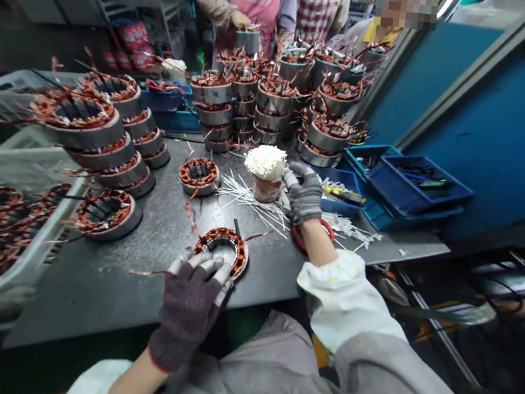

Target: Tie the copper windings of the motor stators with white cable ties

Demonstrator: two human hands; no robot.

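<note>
A ring-shaped metal core with copper windings point(239, 254) lies at the table's front edge. My left hand point(192, 296), in a dark glove with pale fingertips, rests on its near left rim with the fingers spread. My right hand point(303, 195), in a grey striped glove, is beside a cup point(266, 190) packed with white ties point(265, 161). Its fingertips are at the right side of the bundle; whether they pinch a tie is too small to tell. Loose white ties point(248, 195) lie around the cup's foot.
Stacked wound cores point(106, 157) stand left, more point(272, 109) at the back. A white crate point(58, 224) of cores is at the left edge. Blue bins point(416, 205) and yellow-handled cutters point(345, 196) are right. People point(256, 0) stand across the table point(139, 284).
</note>
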